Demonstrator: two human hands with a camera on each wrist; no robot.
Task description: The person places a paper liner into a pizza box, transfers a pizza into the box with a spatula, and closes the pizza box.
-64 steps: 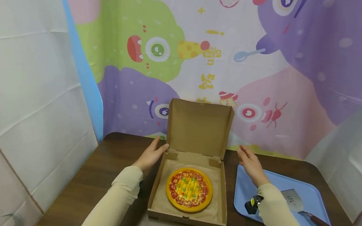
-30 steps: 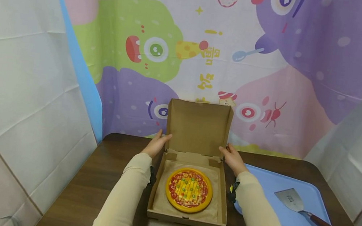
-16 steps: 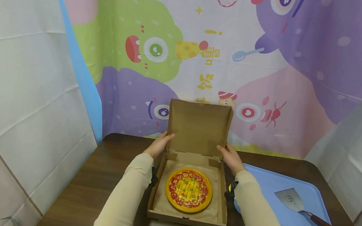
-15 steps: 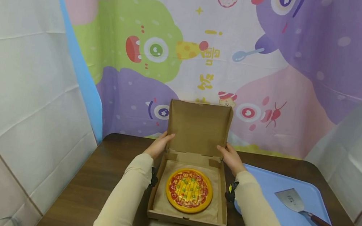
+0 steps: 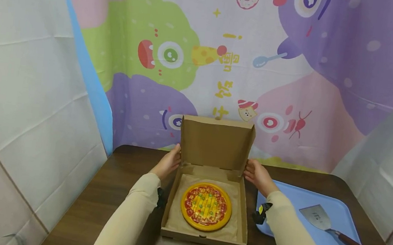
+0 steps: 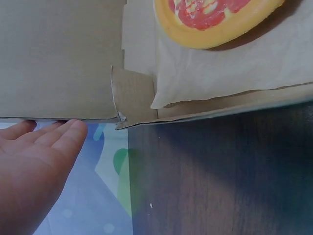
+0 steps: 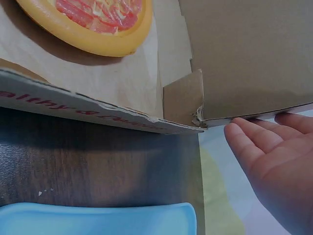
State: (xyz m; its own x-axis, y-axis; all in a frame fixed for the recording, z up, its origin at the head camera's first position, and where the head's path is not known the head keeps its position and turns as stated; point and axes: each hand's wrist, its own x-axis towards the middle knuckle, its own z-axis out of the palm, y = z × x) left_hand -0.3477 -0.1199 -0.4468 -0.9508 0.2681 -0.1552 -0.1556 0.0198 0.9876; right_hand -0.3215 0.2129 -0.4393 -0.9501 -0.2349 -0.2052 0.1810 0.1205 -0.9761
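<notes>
A cardboard pizza box (image 5: 203, 239) stands on the table with its lid (image 5: 215, 146) raised and leaning slightly forward. On brown paper inside it lies a toy-looking pizza (image 5: 206, 207) with a yellow rim. My left hand (image 5: 167, 164) is at the lid's left side; in the left wrist view its nearly straight fingertips (image 6: 73, 128) touch or almost touch the lid's edge. At the opposite side, my right hand (image 5: 258, 176) has its extended fingertips (image 7: 237, 125) against the lid's lower edge in the right wrist view. What lies behind the lid is hidden.
A blue tray (image 5: 342, 215) lies right of the box, partly under my right forearm. On it rests a metal turner (image 5: 317, 217) whose brown handle reaches past the rim. The dark wooden table (image 5: 104, 196) meets a cartoon-printed curtain (image 5: 155, 103) behind the box.
Both hands came in to the lid's sides, thumbs in front of it; now the thumbs are off its face and the hands sit slightly wider. The lid has tipped forward a little.
</notes>
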